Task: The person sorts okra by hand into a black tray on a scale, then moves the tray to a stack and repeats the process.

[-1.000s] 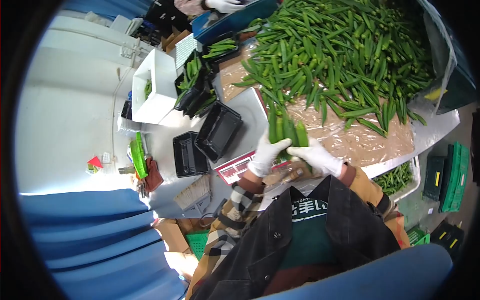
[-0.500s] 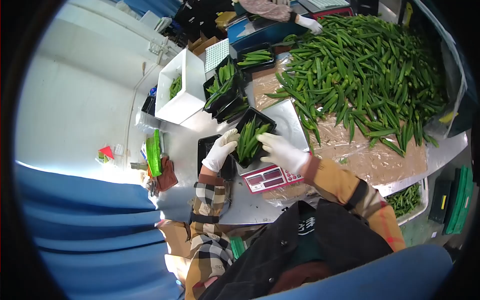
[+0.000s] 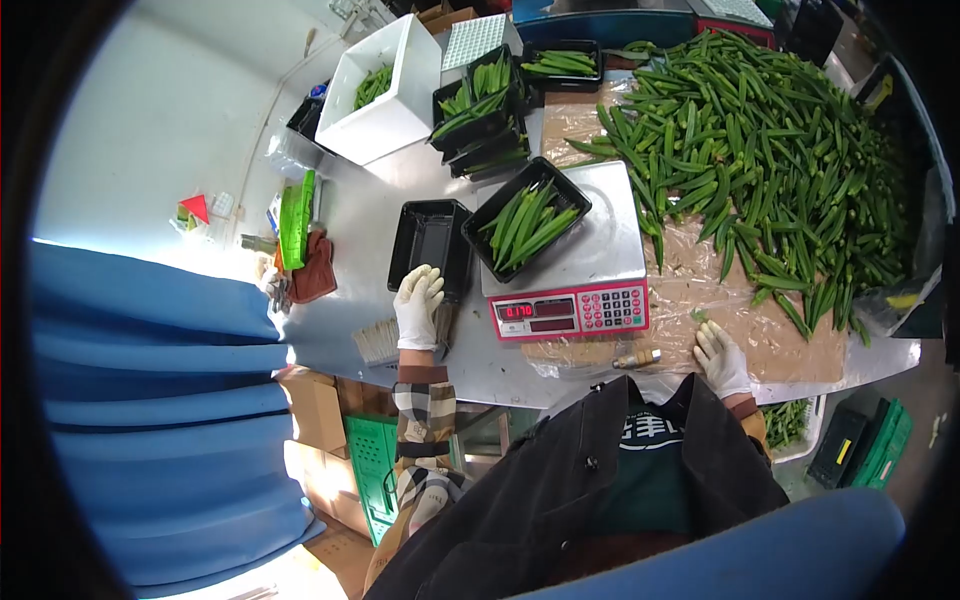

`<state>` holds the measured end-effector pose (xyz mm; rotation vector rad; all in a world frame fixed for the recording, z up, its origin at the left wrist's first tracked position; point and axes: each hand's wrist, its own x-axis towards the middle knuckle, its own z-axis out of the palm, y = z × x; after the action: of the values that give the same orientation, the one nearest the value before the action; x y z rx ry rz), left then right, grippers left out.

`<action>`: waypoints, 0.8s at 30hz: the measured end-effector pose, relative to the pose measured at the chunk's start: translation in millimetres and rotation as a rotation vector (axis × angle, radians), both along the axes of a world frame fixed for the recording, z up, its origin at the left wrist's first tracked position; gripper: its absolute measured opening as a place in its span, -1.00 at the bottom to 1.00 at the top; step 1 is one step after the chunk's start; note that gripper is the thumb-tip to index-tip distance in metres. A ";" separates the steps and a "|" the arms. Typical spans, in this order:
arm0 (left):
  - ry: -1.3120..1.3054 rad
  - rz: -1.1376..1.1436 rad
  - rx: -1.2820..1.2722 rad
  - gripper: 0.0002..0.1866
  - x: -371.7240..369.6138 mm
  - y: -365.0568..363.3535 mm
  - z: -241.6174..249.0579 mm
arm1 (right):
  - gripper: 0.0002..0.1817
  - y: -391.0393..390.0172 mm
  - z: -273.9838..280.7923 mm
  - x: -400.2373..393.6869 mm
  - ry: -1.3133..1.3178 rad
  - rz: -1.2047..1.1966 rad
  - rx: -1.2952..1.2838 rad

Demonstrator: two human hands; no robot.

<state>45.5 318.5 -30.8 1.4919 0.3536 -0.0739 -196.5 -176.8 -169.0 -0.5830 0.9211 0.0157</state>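
My left hand (image 3: 418, 308), in a white glove, is at the near edge of a black plastic tray (image 3: 402, 245) whose bare bottom shows. Its fingers are loosely extended and hold nothing. Lying open on the plastic-covered cardboard (image 3: 800, 350), my right hand (image 3: 722, 360) has its gloved fingers spread. Between the hands, a digital scale (image 3: 618, 230) with a pink-red front reads 0.170. On its metal plate a black tray (image 3: 492, 212) sits at a slant, with several green okra pods (image 3: 530, 225) in it.
A big okra heap (image 3: 760, 150) covers the table's right side. Filled black trays (image 3: 450, 135) and a white foam box (image 3: 375, 140) stand at the back left. A small bottle-like item (image 3: 637, 358) lies before the scale, and a green item (image 3: 295, 225) lies left on the metal table (image 3: 350, 260).
Both hands have left the okra tray, which stays on the scale. My left hand moved down-left and my right hand down-right. The view shifted, and the other person's hand is out of sight.
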 end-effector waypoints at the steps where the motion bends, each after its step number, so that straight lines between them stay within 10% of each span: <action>1: 0.006 0.002 0.004 -0.72 -1.2 -4.1 -1.5 | -0.55 0.7 -4.0 -0.1 -0.015 0.017 -0.040; 14: -0.114 -0.082 0.377 -0.56 25.7 -81.5 -24.8 | -0.58 9.3 -1.0 15.0 0.108 0.129 -0.274; 24: 0.157 -0.377 0.009 -0.82 51.0 -109.1 -28.8 | -0.63 16.3 5.8 18.5 0.153 0.140 -0.346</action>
<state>96.5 209.4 -59.6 1.5500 0.1940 -0.4913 -178.0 -160.5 -163.2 -0.9773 1.0386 0.0272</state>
